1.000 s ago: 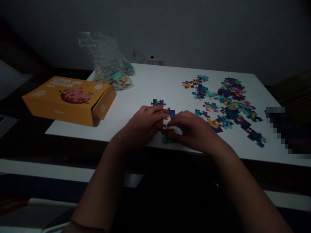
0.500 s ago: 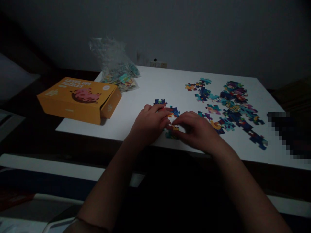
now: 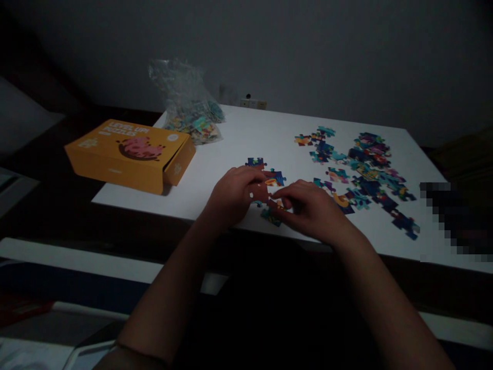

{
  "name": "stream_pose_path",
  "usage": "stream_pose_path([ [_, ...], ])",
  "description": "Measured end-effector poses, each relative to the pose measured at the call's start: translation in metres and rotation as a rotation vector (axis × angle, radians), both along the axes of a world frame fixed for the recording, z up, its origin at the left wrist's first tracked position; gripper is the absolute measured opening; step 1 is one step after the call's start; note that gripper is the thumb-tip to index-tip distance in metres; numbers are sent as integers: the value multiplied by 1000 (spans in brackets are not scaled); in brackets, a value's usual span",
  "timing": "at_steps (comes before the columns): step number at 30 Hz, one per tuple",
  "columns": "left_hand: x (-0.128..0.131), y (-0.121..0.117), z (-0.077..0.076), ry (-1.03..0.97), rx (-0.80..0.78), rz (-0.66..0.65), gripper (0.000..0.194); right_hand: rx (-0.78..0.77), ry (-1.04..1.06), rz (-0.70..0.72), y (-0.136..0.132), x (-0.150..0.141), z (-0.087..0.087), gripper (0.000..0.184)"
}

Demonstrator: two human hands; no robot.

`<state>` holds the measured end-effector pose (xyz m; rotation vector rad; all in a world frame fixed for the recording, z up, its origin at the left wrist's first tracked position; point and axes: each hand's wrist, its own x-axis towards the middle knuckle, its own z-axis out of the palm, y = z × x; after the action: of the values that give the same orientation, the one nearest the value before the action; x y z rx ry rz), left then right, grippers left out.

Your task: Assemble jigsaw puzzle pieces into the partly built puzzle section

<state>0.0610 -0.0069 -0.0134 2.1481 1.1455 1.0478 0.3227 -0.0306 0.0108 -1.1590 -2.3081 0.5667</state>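
Both hands work close together near the front edge of the white table. My left hand [image 3: 234, 196] has its fingers bent over a reddish puzzle piece [image 3: 260, 192] and grips it; its thumb is mostly hidden. My right hand [image 3: 314, 206] pinches a small puzzle piece [image 3: 278, 204] between thumb and forefinger, just right of the reddish one. A dark blue puzzle piece [image 3: 256, 162] lies beyond my left fingers, close to a blue and orange piece [image 3: 276, 178]. Below my right thumb is a green puzzle piece [image 3: 271, 218].
Several loose puzzle pieces [image 3: 370, 172] lie spread over the right side of the table [image 3: 246, 133]. A yellow puzzle box [image 3: 115, 164] stands at the left edge, its end flap ajar. Behind it sits a clear plastic bag [image 3: 192, 121] of pieces. A blurred-out dark patch is at far right.
My left fingers have drawn back slightly, so more of the reddish piece shows. My right hand stays in its pinch, slightly lower. The whole view has shifted a little.
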Motion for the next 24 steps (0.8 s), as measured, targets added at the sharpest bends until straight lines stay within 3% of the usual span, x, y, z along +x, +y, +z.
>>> stream_pose_path([
  [7, -1, -9, 11, -24, -29, -38, 36, 0, -9, -8, 0, 2, 1, 9],
  [13, -12, -13, 13, 149, 16, -201, 59, -6, 82, 28, -5, 8, 1, 12],
  [15, -14, -11, 9, 200, 46, -228, 62, -13, 110, 72, -7, 10, 1, 29],
  [18, -12, -9, 5, 238, 80, -178, 62, -27, 87, 106, -7, 12, -1, 57],
  [24, -1, -12, 6, 304, 116, -53, 37, 35, 58, 50, -2, 10, -6, 51],
])
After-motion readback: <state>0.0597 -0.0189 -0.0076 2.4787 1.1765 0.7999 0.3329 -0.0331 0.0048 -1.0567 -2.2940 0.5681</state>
